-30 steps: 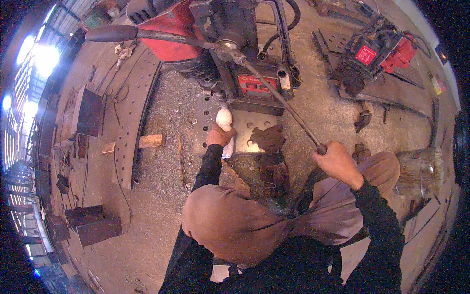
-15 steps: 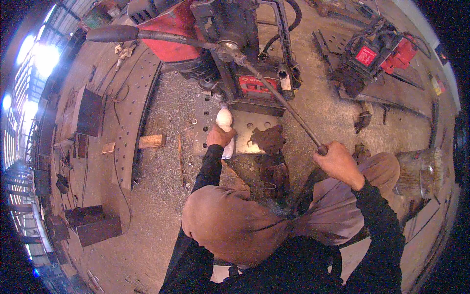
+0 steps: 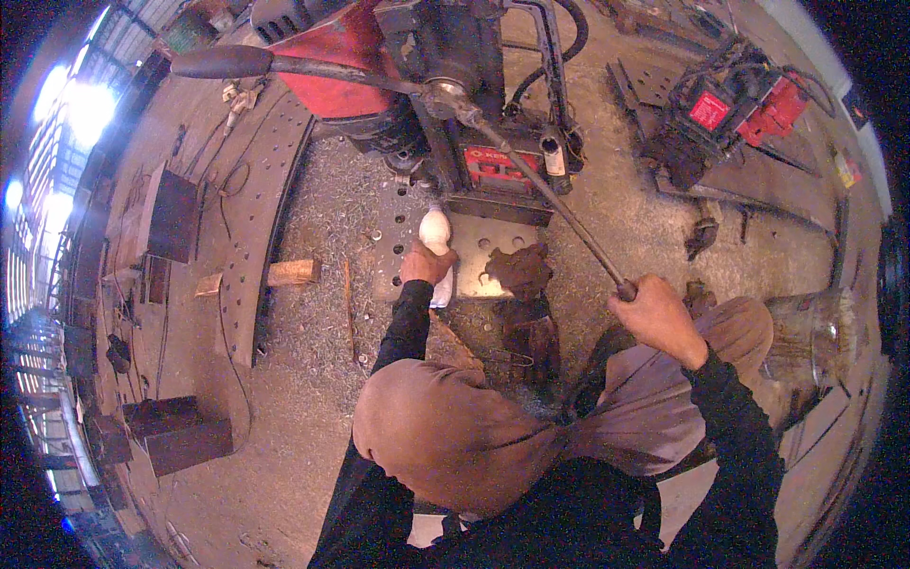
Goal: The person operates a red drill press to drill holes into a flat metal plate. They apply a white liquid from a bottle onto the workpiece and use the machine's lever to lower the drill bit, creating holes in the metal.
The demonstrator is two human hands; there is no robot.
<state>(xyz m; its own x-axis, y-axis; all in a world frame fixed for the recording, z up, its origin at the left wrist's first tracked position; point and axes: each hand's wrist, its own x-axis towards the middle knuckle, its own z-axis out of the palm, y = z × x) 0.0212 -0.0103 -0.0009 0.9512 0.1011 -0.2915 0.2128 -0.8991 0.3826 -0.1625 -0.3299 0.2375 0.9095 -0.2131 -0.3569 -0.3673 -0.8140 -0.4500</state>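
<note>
White, round-ended bottle (image 3: 435, 229) in the left hand (image 3: 427, 265)

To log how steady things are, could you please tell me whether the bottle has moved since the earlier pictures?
No, the bottle shows no visible shift against the plate.

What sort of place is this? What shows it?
Probably a metalworking shop: a red-and-black machine, apparently a drill, stands over a holed metal plate, with metal shavings scattered beside the plate.
</note>
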